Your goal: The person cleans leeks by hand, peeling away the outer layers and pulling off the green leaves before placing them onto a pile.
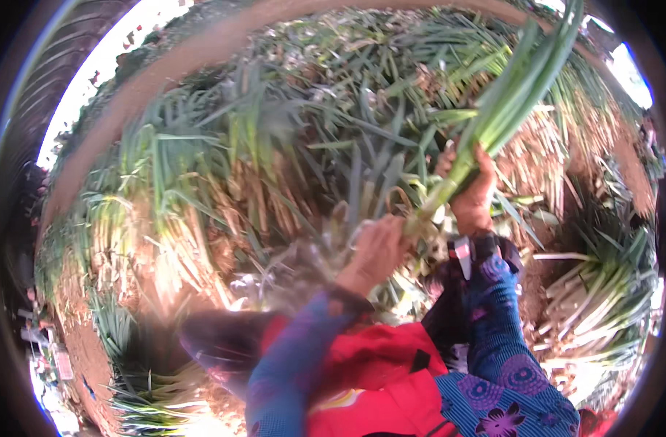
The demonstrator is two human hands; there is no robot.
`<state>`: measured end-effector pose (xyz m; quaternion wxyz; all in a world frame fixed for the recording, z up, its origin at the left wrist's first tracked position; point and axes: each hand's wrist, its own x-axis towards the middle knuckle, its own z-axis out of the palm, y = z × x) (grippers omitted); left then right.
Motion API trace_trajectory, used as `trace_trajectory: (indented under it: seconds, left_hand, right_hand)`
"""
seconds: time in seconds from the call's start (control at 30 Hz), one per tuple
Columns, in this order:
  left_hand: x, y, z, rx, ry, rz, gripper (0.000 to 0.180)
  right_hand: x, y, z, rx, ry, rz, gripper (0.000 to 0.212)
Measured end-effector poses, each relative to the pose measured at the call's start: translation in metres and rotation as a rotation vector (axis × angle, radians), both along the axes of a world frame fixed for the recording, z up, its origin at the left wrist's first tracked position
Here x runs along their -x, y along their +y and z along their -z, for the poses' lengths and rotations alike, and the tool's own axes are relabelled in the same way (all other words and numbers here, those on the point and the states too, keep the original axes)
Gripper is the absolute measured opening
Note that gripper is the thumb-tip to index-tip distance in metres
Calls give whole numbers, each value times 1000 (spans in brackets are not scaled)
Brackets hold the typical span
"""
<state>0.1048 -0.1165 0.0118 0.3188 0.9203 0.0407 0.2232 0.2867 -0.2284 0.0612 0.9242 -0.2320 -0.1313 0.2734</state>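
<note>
- All around the hands, heaps of cut green onions (224, 182) cover the ground, pale root ends and long green leaves lying every which way; more bundles (602, 291) are stacked off to the right.
- Brown soil (78, 342) shows at the lower left, and a red garment (377, 379) fills the bottom centre, between the two patterned blue sleeves (508, 349).
- Right hand (473, 197) is raised, fingers wrapped firmly round the stalk of a green onion bunch (508, 102), just above its pale base.
- Left hand (377, 251) sits lower and blurred, at the bunch's root end; how tightly it grips I cannot tell.
- That bunch tilts up to the right, leaves bright green and long, running to the upper rim, white at the bottom.
</note>
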Motion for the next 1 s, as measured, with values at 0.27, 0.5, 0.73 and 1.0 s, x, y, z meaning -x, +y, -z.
trace_trajectory:
  seconds: [0.27,0.5,0.73,1.0]
  left_hand:
    - [5,19,4,902,315,-139,21]
    - [12,13,3,2087,136,-193,33]
    - [68,96,69,2153,-88,-386,29]
    - [194,191,98,1861,-291,-917,17]
  right_hand:
    - [3,14,-9,-250,-155,-254,50]
    - [-15,-9,-11,-336,-212,-359,51]
    - [-33,-16,-16,-402,-230,-466,50]
    - [-70,-57,-9,-288,-81,-166,46]
